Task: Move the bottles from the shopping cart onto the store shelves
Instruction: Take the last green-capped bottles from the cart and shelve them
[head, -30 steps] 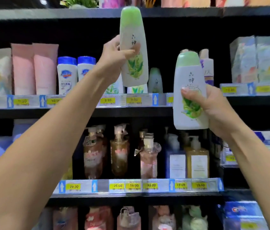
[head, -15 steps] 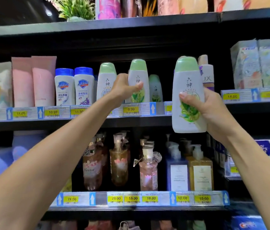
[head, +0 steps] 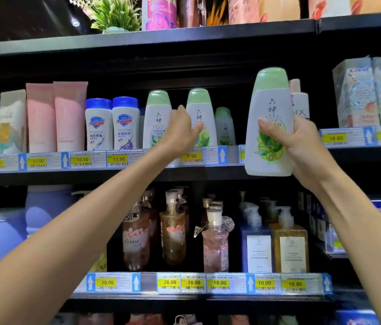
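On the middle shelf [head: 208,171], just right of the blue-capped bottles [head: 112,124], left hand [head: 180,132] rests at a shelved green-cap bottle [head: 200,118], fingers loosely curled against it, likely squaring it up. Right hand [head: 302,146] grips a second green-cap bottle [head: 269,123] upright, fingers wrapped round it, off the shelf front, probably next in.

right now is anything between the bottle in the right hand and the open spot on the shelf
Nothing visible blocks it. The right hand holds the green-capped bottle in front of the shelf, and the gap right of the small green bottle looks open.
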The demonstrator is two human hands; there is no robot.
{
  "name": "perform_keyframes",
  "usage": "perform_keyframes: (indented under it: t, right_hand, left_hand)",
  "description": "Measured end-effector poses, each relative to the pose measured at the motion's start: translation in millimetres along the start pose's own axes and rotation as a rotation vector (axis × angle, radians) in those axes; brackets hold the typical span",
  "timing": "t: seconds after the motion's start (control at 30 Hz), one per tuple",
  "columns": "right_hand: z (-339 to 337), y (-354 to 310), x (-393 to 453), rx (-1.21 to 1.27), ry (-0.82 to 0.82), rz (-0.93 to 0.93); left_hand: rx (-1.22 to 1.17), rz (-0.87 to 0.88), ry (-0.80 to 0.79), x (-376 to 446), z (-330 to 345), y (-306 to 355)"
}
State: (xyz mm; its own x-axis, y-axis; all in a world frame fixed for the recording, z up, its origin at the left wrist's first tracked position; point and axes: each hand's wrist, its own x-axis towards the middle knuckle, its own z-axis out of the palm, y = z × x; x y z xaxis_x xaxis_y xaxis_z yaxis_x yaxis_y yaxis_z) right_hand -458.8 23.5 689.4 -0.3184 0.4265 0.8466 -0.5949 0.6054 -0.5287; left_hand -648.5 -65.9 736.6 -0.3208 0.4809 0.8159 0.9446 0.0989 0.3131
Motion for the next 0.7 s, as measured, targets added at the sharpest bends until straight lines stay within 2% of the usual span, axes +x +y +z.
perform_keyframes:
  t: [0.07,0.13,0.23,0.3,0.4,0.6,0.7]
  right_hand:
    - [1,-5,7,-0.039,0.028,-0.027]
    - [3,-12,18,-0.108,0.053,-0.058]
    - [11,-21,39,-0.189,0.067,-0.124]
    - [18,-24,55,-0.261,0.085,-0.16]
    - [30,-20,77,-0.389,0.158,-0.17]
    - [46,10,85,-0.652,0.254,-0.141]
    - [48,20,78,-0.66,0.242,-0.115]
  left_hand:
    - [0.073,0.173,0.169,-17,2,-2]
    - [0.159,0.446,0.267,-33,4,-6]
    - [0.395,0.847,0.245,-44,5,-21]
    - [0.528,1.013,0.196,-43,6,-33]
    - [0.583,1.09,0.144,-39,10,-47]
    - [0.58,1.079,0.165,-37,17,-58]
    - [0.564,1.077,0.167,-37,18,-59]
